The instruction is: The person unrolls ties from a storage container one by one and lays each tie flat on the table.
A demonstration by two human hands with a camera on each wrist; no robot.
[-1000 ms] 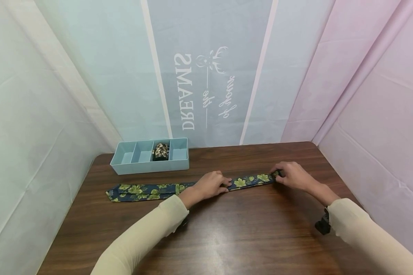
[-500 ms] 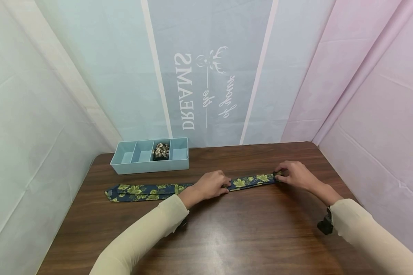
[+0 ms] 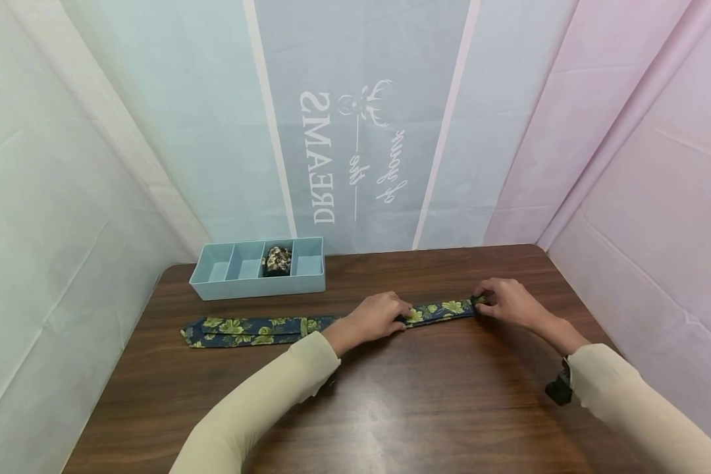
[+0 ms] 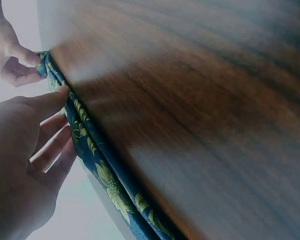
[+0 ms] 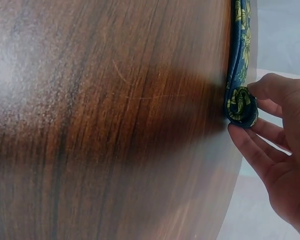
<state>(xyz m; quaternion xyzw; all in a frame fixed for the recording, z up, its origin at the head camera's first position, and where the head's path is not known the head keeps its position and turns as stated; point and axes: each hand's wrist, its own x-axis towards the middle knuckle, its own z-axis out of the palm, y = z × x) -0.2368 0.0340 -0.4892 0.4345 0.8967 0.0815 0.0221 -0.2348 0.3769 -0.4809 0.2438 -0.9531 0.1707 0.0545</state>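
Note:
A navy necktie (image 3: 255, 331) with yellow-green flowers lies lengthwise across the table, folded double at its left part. Its right end is coiled into a small roll (image 5: 241, 106), seen edge-on in the right wrist view. My right hand (image 3: 506, 304) pinches that roll between thumb and fingers. Farther left along the strip, my left hand (image 3: 374, 317) holds the tie across its width. In the left wrist view its thumb (image 4: 52, 102) lies at one edge and the other fingers at the opposite edge. The left hand and forearm cover part of the tie's middle in the head view.
A light blue divided tray (image 3: 257, 288) stands at the back left of the wooden table (image 3: 426, 401). One compartment holds a rolled dark floral cloth (image 3: 277, 261). Fabric curtains (image 3: 355, 39) hang behind the table and on both sides.
My left hand has slid a little to the right along the tie. My right hand has shifted slightly right with the rolled end, then stayed in place.

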